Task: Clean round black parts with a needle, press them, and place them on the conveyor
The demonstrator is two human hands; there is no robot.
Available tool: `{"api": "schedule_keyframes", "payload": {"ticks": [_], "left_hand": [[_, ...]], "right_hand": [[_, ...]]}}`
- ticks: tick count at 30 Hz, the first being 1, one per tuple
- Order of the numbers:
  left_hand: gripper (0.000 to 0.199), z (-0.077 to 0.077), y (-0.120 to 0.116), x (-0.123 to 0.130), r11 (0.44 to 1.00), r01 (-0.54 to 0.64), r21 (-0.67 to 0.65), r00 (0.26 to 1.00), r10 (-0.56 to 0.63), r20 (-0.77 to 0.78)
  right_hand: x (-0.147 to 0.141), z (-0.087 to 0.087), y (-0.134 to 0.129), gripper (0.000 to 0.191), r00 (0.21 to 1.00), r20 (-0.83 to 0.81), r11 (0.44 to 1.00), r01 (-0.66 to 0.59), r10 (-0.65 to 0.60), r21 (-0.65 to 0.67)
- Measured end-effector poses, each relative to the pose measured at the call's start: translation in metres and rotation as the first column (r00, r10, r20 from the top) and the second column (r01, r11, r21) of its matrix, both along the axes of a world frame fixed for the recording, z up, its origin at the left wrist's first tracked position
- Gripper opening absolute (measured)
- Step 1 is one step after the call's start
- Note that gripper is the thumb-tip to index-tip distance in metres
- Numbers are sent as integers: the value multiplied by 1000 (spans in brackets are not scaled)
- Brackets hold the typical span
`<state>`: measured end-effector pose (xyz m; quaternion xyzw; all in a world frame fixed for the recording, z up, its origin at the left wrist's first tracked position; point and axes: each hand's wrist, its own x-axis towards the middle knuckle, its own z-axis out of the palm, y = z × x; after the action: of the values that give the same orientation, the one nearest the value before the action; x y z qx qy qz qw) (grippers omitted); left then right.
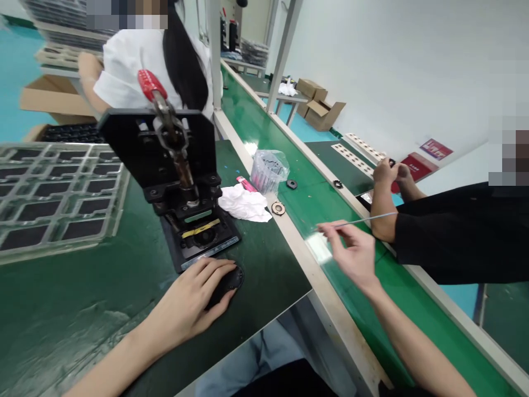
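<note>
VIEW: head, single | FROM: wearer's head, above the green bench (268, 275) | FACING: forward and down | CLOSE: lap (256, 353) at 6 o'clock, press fixture (185, 182) toward 9 | DISTANT: white wall (372, 71) toward 1 | ACROSS: conveyor (306, 193), 11 to 4 o'clock

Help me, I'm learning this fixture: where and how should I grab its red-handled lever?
Probably by the lever's red sleeve, wrapping fingers around it from the near side: the sleeve juts above the black plate, and a white shirt is just behind.
</note>
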<state>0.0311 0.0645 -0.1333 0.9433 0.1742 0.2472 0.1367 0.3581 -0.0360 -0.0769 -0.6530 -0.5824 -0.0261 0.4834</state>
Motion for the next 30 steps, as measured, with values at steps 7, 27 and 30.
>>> {"api": "schedule_keyframes", "payload": {"ticks": [7, 27, 30], "left_hand": [[33, 4, -7, 3, 990, 30, -138, 1000, -30, 1], [32, 4, -14, 7, 992, -17, -127, 1000, 14, -27], [32, 3, -12, 5, 988, -12, -154, 1000, 10, -12]], "right_hand": [[-59, 3, 45, 12, 913, -135, 922, -374, 385, 102], [-140, -45, 130, 23, 849, -147, 852, -520, 508, -64], [-135, -44, 129, 22, 828, -252, 856, -517, 500, -1]]}}
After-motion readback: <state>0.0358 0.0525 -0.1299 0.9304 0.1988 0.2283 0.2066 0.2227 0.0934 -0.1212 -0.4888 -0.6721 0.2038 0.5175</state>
